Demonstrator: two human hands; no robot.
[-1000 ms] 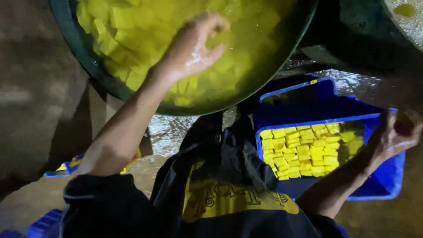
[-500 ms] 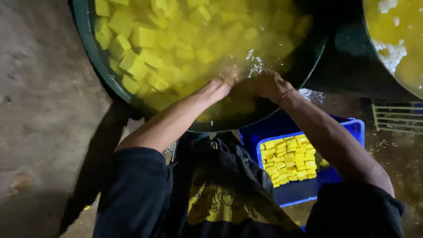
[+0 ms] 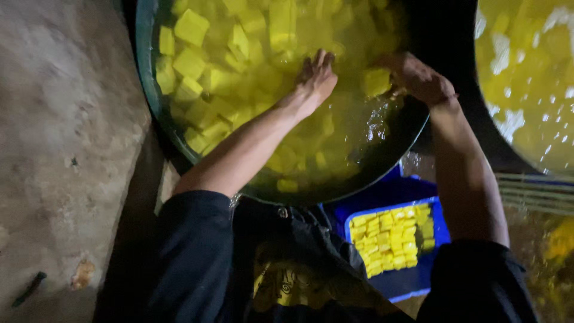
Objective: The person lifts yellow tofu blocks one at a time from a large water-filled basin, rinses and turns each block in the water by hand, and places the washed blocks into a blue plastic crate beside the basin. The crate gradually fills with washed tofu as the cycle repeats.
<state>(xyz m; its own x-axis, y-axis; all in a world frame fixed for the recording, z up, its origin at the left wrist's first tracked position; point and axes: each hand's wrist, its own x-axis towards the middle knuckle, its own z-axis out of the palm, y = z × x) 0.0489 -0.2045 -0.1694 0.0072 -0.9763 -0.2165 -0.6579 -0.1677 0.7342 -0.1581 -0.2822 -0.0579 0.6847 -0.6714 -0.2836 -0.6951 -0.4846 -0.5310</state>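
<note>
A large dark green basin (image 3: 149, 101) holds yellow liquid with several floating yellow cubes (image 3: 191, 27). My left hand (image 3: 315, 78) lies flat on the liquid's surface near the basin's middle, fingers spread, holding nothing. My right hand (image 3: 418, 78) is at the basin's right side, its fingers curled around a yellow cube (image 3: 376, 81) just above the liquid. Both forearms reach out from dark sleeves at the bottom of the view.
A blue crate (image 3: 436, 224) with several stacked yellow cubes (image 3: 391, 239) sits low by my right arm. A second basin of yellow liquid (image 3: 526, 78) stands at the right. Bare concrete floor (image 3: 66, 149) lies to the left.
My right hand came over from the blue crate to the basin and now grips a cube. My left hand moved further across the liquid. The view has shifted closer over the basin.
</note>
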